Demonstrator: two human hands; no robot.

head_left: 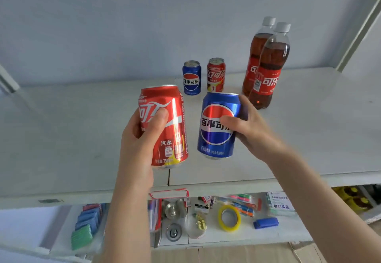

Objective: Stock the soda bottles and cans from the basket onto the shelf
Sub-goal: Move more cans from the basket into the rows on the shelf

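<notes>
My left hand (pixel 137 143) grips a red cola can (pixel 171 130), held upright above the white shelf (pixel 72 130). Beside it my right hand (pixel 249 128) grips a blue cola can (pixel 216 137), tilted slightly. Both cans hang over the shelf's front middle. Further back on the shelf stand a blue can (pixel 191 78) and a red can (pixel 215 74) side by side. Two cola bottles with red labels and white caps stand at the back right, one (pixel 268 66) in front of the other (pixel 254 52). The basket is out of view.
A lower shelf (pixel 288 231) holds small goods: a yellow tape roll (pixel 229 218), a blue block (pixel 266 223), pen packs (pixel 239 202), metal fittings (pixel 174 211) and blue and green pads (pixel 84 225). Metal uprights flank the shelf at right (pixel 358 23) and left (pixel 8 85). A grey wall stands behind.
</notes>
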